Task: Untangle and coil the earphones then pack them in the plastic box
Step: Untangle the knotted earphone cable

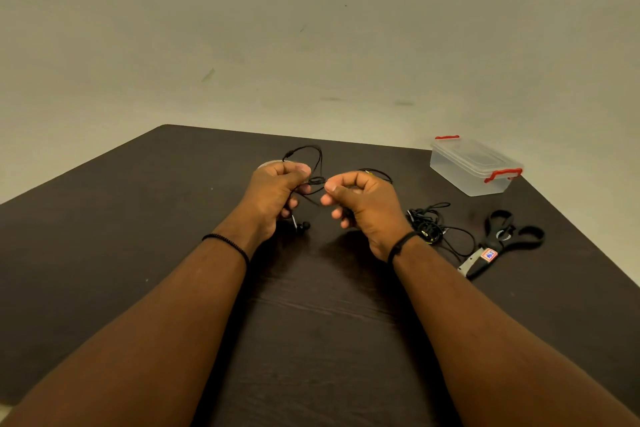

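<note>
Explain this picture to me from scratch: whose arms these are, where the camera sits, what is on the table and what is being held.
There is no machine here. One camera worn on a person's head looks forward and down, so the arms are that person's own. The left hand and right hand both pinch a thin black earphone cable held above a dark table; an earbud dangles below the left hand. On the table to the right lie a second tangled bundle of cable, black-handled scissors, and a clear plastic box with its lid on and red clips.
</note>
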